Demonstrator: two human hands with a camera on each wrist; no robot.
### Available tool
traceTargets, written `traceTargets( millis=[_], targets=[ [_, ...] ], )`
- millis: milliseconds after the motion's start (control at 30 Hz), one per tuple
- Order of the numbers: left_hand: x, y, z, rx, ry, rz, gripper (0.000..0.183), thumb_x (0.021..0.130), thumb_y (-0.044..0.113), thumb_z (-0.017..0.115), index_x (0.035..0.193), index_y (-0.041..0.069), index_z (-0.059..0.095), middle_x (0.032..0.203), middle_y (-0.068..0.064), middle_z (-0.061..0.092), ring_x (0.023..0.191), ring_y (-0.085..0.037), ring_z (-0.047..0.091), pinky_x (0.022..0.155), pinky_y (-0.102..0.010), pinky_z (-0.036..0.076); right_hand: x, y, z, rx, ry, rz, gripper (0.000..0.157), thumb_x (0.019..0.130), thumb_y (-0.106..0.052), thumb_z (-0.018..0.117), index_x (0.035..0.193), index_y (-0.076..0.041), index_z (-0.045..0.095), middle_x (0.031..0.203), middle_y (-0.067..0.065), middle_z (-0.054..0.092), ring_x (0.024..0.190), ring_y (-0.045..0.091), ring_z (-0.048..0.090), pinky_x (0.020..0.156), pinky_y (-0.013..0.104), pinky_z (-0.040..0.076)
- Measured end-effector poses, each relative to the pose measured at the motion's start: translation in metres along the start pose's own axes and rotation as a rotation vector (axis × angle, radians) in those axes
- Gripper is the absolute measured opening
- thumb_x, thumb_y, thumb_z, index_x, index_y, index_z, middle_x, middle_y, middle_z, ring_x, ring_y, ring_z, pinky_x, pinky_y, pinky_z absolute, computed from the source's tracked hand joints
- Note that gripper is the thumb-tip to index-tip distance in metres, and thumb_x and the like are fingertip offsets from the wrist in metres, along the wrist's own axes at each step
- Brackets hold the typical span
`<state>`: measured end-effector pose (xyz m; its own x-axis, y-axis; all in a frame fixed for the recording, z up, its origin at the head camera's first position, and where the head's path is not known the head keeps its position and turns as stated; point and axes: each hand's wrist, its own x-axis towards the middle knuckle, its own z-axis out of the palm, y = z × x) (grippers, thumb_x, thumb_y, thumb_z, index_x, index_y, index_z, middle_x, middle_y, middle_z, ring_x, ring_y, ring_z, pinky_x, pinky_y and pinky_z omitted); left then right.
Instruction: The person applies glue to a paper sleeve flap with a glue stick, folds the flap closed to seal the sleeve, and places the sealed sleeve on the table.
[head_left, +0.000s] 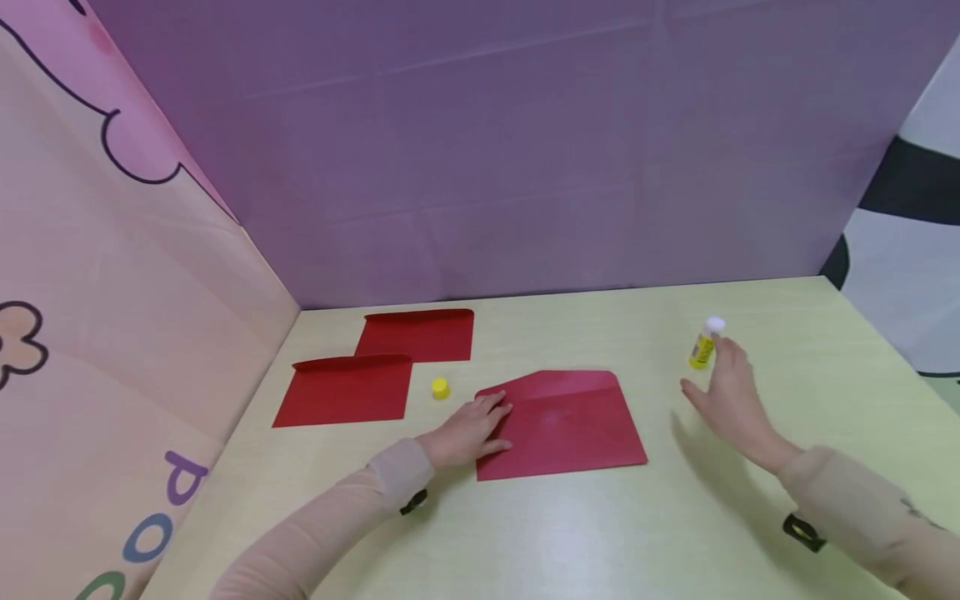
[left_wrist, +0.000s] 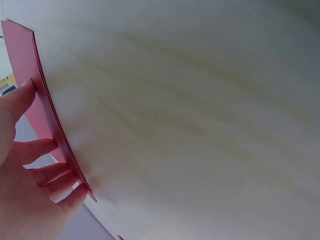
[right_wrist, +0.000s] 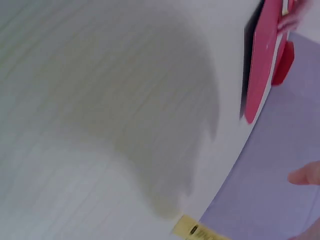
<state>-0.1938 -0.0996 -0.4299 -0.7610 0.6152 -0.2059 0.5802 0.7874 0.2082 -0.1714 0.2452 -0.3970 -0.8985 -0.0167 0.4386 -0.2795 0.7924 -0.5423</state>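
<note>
Head view: a yellow glue stick [head_left: 702,348] is on the far right part of the table [head_left: 555,542]. The right hand [head_left: 735,408] is just beside it, on the near, right side, with thumb and fingers spread apart and nothing held. I can't tell if a fingertip touches the stick. The stick's long way runs up and a bit to the right, white end on top; I can't tell if it stands straight or leans a little. So the stick is just ahead and to the left of the right hand, and well apart from the left hand [head_left: 467,432].

The left hand rests on the left side of a big red envelope [head_left: 570,433], its fingers spread and not curled round it. That envelope lies between the two hands, its flap [head_left: 577,382] folded out on the far side. A yellow cap [head_left: 440,388] sits near the left hand, beside two smaller-looking red envelopes [head_left: 341,393].
</note>
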Motion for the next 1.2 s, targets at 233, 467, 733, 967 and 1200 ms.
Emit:
traceTargets(
  millis=[233,467,733,967,1200],
  targets=[
    [0.002,0.001,-0.005,-0.030,0.015,-0.010,0.066,0.078,0.039,0.063,0.132,0.009,0.040,0.138,-0.009,0.032,0.125,-0.022,0.030,0.096,-0.033,0.038,-0.001,-0.019,0.017,-0.003,-0.224,-0.125,0.060,0.072,0.002,0.065,0.121,0.018,0.034,0.120,0.038,0.035,0.109,0.051,0.034,0.089,0.059,0.032],
    [0.005,0.003,-0.010,-0.058,0.001,-0.027,0.063,0.077,0.037,0.066,0.129,0.009,0.045,0.135,-0.009,0.035,0.123,-0.022,0.032,0.094,-0.034,0.039,0.000,-0.036,0.037,0.022,-0.523,-0.082,0.064,0.076,-0.005,0.067,0.127,0.013,0.032,0.122,0.029,0.041,0.110,0.042,0.040,0.087,0.050,0.041],
    [0.005,0.005,-0.014,-0.074,0.016,-0.030,0.062,0.074,0.037,0.069,0.126,0.010,0.048,0.132,-0.007,0.037,0.120,-0.020,0.034,0.094,-0.034,0.039,0.003,-0.039,0.059,-0.013,-0.636,-0.115,0.071,0.075,-0.014,0.071,0.130,0.009,0.032,0.121,0.021,0.046,0.108,0.033,0.045,0.082,0.041,0.047],
    [0.007,0.004,-0.014,-0.061,0.030,-0.014,0.061,0.073,0.039,0.068,0.124,0.011,0.050,0.131,-0.006,0.037,0.118,-0.019,0.034,0.095,-0.034,0.037,0.009,-0.032,0.069,-0.042,-0.671,-0.150,0.075,0.073,-0.016,0.072,0.131,0.008,0.031,0.131,0.025,0.035,0.120,0.041,0.033,0.089,0.048,0.040],
    [0.006,0.006,-0.015,-0.047,0.065,-0.015,0.063,0.071,0.039,0.071,0.123,0.011,0.051,0.130,-0.009,0.035,0.119,-0.021,0.032,0.098,-0.037,0.033,0.016,-0.031,0.072,-0.095,-0.688,-0.151,0.084,0.070,-0.021,0.075,0.133,0.008,0.028,0.138,0.026,0.026,0.125,0.045,0.021,0.094,0.054,0.032]
  ],
)
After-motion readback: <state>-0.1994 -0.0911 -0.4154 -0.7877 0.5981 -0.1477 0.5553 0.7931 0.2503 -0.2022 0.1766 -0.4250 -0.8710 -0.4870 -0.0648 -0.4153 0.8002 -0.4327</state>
